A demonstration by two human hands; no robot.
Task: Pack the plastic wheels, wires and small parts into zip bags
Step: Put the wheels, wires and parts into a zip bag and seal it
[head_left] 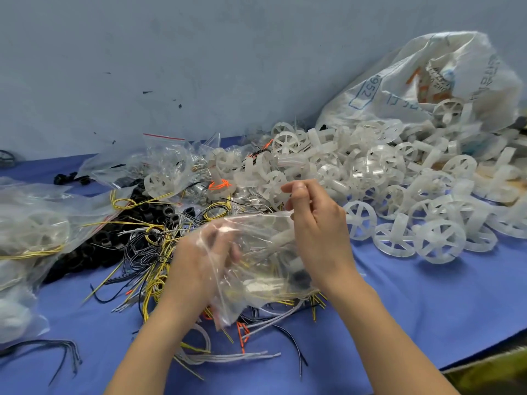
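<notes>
**Both hands on a half-filled zip bag**

A clear plastic zip bag (256, 269) is held over a tangle of yellow, black and grey wires (154, 252) on the blue table cover (413, 309). The left hand (199, 258), blurred behind the film, grips it with bent fingers. The right hand (316, 223) pinches its upper edge, fingers curled. Translucent white spoked plastic wheels (370, 172) lie heaped just beyond, spilling from a large white sack (413, 81).

Head camera looks forward and down, close over the blue table (427, 309) toward the wall (171, 52).
</notes>
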